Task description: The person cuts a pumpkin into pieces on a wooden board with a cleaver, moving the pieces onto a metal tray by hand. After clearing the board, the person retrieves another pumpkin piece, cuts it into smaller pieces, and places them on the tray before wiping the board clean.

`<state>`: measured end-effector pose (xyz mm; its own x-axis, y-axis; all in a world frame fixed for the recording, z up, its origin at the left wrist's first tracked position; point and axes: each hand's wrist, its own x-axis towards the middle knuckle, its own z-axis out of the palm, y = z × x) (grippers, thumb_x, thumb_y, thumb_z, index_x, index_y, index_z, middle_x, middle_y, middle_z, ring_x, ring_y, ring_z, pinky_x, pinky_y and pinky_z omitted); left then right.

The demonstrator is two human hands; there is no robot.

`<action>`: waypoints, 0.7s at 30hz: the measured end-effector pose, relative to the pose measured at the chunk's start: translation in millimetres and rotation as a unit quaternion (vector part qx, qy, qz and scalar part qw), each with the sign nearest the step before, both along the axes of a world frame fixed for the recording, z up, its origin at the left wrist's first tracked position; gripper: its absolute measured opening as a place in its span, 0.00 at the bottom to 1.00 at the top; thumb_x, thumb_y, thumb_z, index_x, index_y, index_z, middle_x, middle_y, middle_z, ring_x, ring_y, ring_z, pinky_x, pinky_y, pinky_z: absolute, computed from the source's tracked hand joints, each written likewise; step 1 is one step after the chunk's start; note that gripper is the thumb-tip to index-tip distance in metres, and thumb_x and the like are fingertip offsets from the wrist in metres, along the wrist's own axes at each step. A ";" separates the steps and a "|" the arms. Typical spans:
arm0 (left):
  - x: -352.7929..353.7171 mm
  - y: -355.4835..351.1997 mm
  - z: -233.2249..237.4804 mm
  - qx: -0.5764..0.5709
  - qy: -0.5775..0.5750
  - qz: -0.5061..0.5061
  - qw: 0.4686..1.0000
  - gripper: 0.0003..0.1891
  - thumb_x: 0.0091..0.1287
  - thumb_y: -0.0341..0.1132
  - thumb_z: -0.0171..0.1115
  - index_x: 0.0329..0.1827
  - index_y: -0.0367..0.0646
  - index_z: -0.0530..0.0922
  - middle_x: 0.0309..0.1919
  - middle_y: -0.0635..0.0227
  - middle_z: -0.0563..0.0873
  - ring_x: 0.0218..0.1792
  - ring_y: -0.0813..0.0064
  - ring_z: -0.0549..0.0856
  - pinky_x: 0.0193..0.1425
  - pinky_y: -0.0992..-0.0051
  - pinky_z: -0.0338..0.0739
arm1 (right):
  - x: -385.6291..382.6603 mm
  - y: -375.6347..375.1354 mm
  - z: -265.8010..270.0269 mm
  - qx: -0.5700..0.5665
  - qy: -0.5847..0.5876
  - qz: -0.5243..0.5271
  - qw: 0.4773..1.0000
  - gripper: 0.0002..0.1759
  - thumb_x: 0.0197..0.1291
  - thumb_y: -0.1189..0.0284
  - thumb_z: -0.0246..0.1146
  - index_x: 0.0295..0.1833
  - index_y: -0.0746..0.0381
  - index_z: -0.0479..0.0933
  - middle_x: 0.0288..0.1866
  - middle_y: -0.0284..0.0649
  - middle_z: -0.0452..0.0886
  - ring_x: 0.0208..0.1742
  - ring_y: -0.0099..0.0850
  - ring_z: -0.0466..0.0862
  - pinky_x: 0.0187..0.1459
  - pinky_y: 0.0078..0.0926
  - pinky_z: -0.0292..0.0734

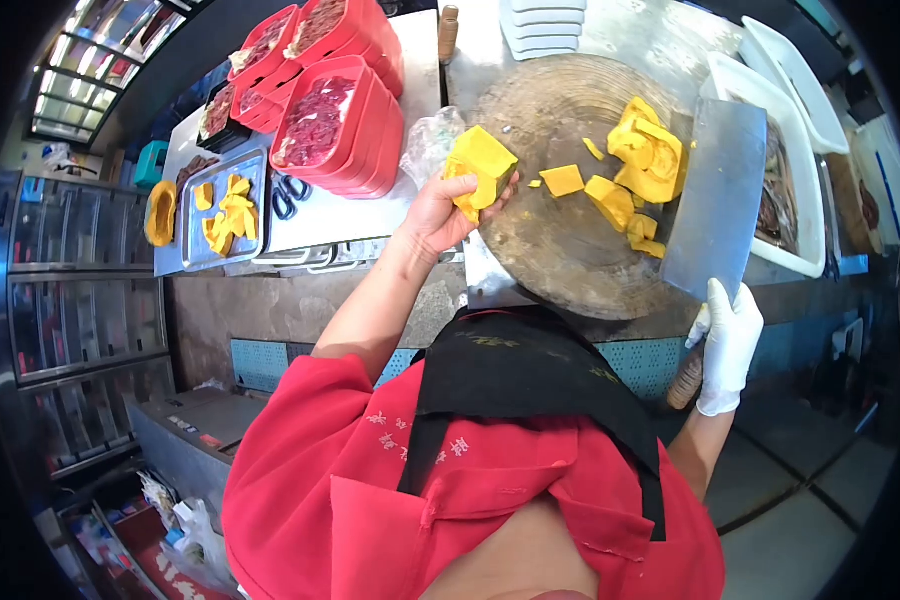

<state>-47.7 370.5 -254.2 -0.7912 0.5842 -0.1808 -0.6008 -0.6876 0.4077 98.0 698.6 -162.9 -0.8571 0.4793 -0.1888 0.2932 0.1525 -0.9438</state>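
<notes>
My bare left hand [440, 212] grips a chunk of pumpkin [486, 165] above the left side of a round wooden chopping block [530, 250]. In a white glove, my right hand [727, 345] is closed around the handle of a broad cleaver [715, 190]. The wide blade is held over the block's right edge, beside a heap of cut pumpkin pieces [650, 155]. A flat pumpkin piece [562, 180] and smaller bits lie between the heap and my left hand.
To the left, a metal tray [192, 250] holds pumpkin pieces, with a pumpkin section [160, 212] beside it. Red tubs of meat [345, 165] and scissors [284, 205] are nearby. A white bin [808, 215] stands right of the block; white trays [542, 30] are stacked behind.
</notes>
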 end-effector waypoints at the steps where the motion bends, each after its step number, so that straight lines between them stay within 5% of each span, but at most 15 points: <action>1: 0.2 -3.4 0.2 0.000 0.001 0.003 1.000 0.23 0.56 0.20 0.66 0.57 0.37 0.74 0.51 0.54 0.83 0.47 0.65 0.86 0.52 0.69 0.83 | -1.9 -4.3 2.4 -0.002 0.000 -0.005 1.000 0.08 0.68 0.73 0.58 0.37 0.67 0.75 0.16 0.33 0.70 0.12 0.20 0.67 0.16 0.19 0.63; 5: 17.5 0.8 -3.7 -0.326 0.044 0.133 0.935 0.17 0.52 0.28 0.73 0.44 0.40 0.76 0.41 0.59 0.83 0.41 0.67 0.85 0.41 0.71 0.81 | -5.5 -18.0 7.5 0.015 -0.010 0.023 1.000 0.07 0.69 0.73 0.58 0.38 0.66 0.75 0.16 0.32 0.70 0.12 0.19 0.67 0.16 0.19 0.62; 6: 22.0 4.3 -7.1 -0.321 0.041 0.127 0.938 0.17 0.52 0.28 0.73 0.44 0.40 0.76 0.41 0.59 0.83 0.41 0.67 0.85 0.41 0.71 0.81 | -7.0 -25.6 10.1 0.038 -0.017 0.037 0.998 0.07 0.69 0.74 0.58 0.39 0.66 0.76 0.16 0.31 0.70 0.13 0.19 0.67 0.16 0.19 0.62; 7: 27.5 7.3 -11.6 -0.525 0.141 0.152 0.825 0.16 0.53 0.29 0.73 0.42 0.40 0.77 0.39 0.63 0.83 0.40 0.70 0.84 0.41 0.72 0.80 | -7.8 -34.4 11.6 0.056 -0.022 0.058 0.997 0.05 0.69 0.75 0.58 0.40 0.65 0.76 0.16 0.30 0.71 0.13 0.18 0.68 0.17 0.19 0.62; 8: 32.9 11.8 -15.0 -0.694 0.236 0.167 0.660 0.15 0.54 0.30 0.73 0.41 0.40 0.77 0.37 0.66 0.83 0.38 0.73 0.84 0.41 0.73 0.79 | -9.4 -43.8 11.3 0.063 -0.007 0.088 0.994 0.05 0.68 0.75 0.58 0.40 0.65 0.77 0.16 0.29 0.71 0.14 0.17 0.70 0.17 0.18 0.63; 9: 39.9 20.9 2.5 -0.726 0.260 0.171 0.613 0.17 0.51 0.33 0.74 0.40 0.40 0.77 0.37 0.62 0.82 0.39 0.67 0.83 0.45 0.70 0.77 | -11.4 -51.4 15.5 0.098 -0.018 0.134 0.986 0.06 0.67 0.75 0.60 0.38 0.66 0.77 0.17 0.36 0.75 0.17 0.20 0.74 0.20 0.23 0.69; 11: 44.4 32.0 3.7 -0.723 0.316 0.196 0.582 0.17 0.49 0.33 0.74 0.40 0.39 0.77 0.38 0.60 0.82 0.41 0.63 0.83 0.47 0.68 0.77 | -19.0 -62.1 -8.4 0.199 0.053 0.191 0.960 0.07 0.62 0.74 0.63 0.37 0.67 0.76 0.26 0.56 0.78 0.27 0.52 0.82 0.30 0.38 0.75; 12: 46.3 36.7 5.0 -0.721 0.369 0.223 0.543 0.18 0.48 0.32 0.74 0.40 0.38 0.77 0.38 0.57 0.81 0.43 0.59 0.82 0.49 0.66 0.76 | -25.5 -75.0 -4.8 0.248 0.124 0.222 0.935 0.07 0.62 0.74 0.63 0.35 0.67 0.74 0.26 0.58 0.78 0.32 0.57 0.80 0.29 0.41 0.74; 18: 54.5 45.7 2.6 -0.701 0.360 0.226 0.572 0.18 0.48 0.32 0.73 0.40 0.38 0.75 0.39 0.54 0.80 0.45 0.54 0.80 0.51 0.64 0.75 | -56.6 -107.9 17.5 0.317 0.125 0.294 0.893 0.10 0.64 0.72 0.60 0.32 0.66 0.70 0.24 0.56 0.77 0.30 0.54 0.81 0.29 0.45 0.74; 20: 56.0 46.2 -1.0 -0.695 0.368 0.237 0.570 0.19 0.48 0.32 0.73 0.40 0.38 0.75 0.38 0.54 0.80 0.45 0.54 0.80 0.50 0.64 0.75 | -66.9 -112.7 8.9 0.463 0.125 0.379 0.791 0.10 0.66 0.71 0.57 0.35 0.66 0.71 0.25 0.56 0.79 0.30 0.53 0.82 0.31 0.44 0.76; 21: 56.4 47.1 -4.7 -0.694 0.362 0.239 0.575 0.19 0.48 0.31 0.72 0.40 0.38 0.74 0.37 0.54 0.81 0.42 0.54 0.81 0.48 0.64 0.76 | -71.8 -119.4 0.5 0.389 0.051 0.370 0.842 0.11 0.66 0.70 0.55 0.34 0.67 0.71 0.26 0.57 0.77 0.32 0.55 0.80 0.33 0.47 0.74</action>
<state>8.7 417.6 -258.9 -0.9628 -0.0399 0.2673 0.1943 0.5853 0.7872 26.2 579.1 -162.4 -0.9683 -0.2481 0.0279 -0.2298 0.8421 -0.4880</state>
